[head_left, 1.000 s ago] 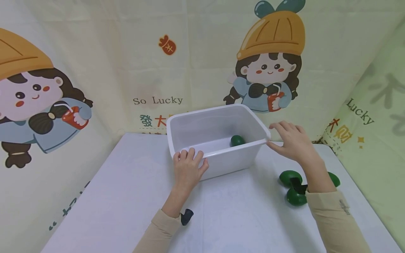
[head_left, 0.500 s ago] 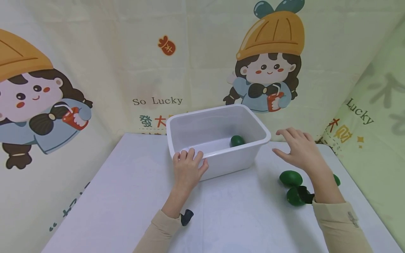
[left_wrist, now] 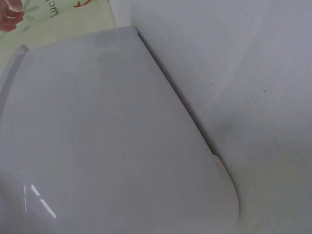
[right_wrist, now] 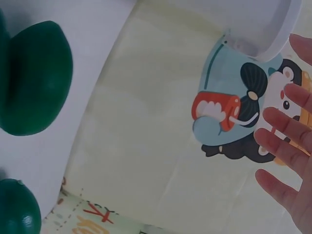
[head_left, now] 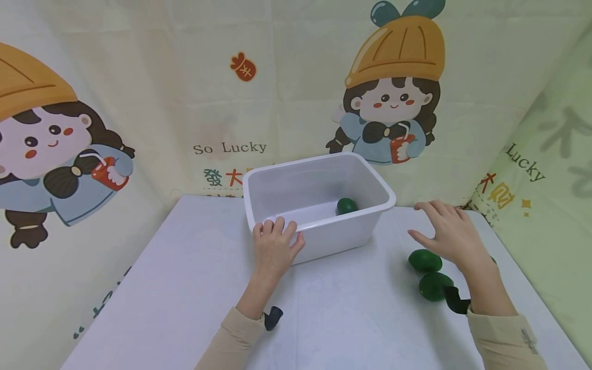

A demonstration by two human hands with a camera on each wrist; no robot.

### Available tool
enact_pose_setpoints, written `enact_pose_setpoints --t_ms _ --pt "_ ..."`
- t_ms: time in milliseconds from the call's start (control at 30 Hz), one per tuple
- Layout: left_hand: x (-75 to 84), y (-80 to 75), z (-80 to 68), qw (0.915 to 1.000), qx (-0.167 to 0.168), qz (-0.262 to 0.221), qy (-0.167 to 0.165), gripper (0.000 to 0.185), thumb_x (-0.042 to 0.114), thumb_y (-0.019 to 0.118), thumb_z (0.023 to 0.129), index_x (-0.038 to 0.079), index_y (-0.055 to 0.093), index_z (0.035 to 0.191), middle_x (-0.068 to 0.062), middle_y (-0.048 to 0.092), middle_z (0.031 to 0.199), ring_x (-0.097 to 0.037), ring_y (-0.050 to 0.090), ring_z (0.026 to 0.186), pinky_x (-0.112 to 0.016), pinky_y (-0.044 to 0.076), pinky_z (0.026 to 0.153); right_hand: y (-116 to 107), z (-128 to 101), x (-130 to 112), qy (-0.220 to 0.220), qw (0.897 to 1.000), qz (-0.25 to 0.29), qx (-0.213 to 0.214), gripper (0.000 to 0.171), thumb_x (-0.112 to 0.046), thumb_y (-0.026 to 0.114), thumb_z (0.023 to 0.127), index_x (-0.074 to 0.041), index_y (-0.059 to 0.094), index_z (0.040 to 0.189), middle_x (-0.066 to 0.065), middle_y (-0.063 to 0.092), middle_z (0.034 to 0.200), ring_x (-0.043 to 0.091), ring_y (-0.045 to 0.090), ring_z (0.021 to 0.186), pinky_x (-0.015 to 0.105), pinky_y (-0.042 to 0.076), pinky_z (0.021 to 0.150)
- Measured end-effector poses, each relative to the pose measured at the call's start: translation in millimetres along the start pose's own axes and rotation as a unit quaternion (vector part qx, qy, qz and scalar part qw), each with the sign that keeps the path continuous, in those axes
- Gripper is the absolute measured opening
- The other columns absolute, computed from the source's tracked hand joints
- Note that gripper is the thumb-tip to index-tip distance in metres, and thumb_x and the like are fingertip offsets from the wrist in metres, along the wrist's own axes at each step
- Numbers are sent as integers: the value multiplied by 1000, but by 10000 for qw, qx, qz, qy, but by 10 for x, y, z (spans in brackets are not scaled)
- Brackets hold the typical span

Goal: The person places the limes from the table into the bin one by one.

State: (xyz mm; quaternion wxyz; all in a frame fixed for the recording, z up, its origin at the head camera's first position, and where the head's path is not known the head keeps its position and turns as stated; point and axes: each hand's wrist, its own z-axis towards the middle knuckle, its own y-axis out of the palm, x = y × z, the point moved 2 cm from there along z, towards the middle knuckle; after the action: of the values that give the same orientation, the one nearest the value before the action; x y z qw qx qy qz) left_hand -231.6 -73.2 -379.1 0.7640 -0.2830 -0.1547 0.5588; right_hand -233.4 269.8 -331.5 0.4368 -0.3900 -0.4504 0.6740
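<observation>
A white plastic tub stands on the table, one green lime-shaped fruit inside it. My left hand grips the tub's near rim at the left corner, fingers hooked over the edge. The left wrist view is mostly filled by the tub's outer wall. To the right of the tub, my right hand hovers with spread fingers, holding nothing. Below it lie two more green fruits, one farther and one nearer. Another fruit shows low in the right wrist view, mostly hidden behind my right forearm in the head view.
A white cloth covers the table. Close behind the tub hangs a printed cloth backdrop with cartoon figures, continuing along the left and right sides. A dark strap end sticks out at my right wrist and overlaps the nearer fruit.
My right hand has moved from beside the tub's right corner rightward and toward me, over the fruits' area. My left hand and the tub have stayed put.
</observation>
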Motion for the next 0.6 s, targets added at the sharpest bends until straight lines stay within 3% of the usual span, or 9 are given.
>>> enact_pose_setpoints --t_ms 600 --pt "6 23 9 10000 -70 1 -51 29 36 37 85 17 59 86 -5 52 80 -24 46 75 -41 35 72 132 -209 189 166 9998 56 -91 55 -40 64 79 -6 46 118 23 45 119 43 39 109 60 24 90"
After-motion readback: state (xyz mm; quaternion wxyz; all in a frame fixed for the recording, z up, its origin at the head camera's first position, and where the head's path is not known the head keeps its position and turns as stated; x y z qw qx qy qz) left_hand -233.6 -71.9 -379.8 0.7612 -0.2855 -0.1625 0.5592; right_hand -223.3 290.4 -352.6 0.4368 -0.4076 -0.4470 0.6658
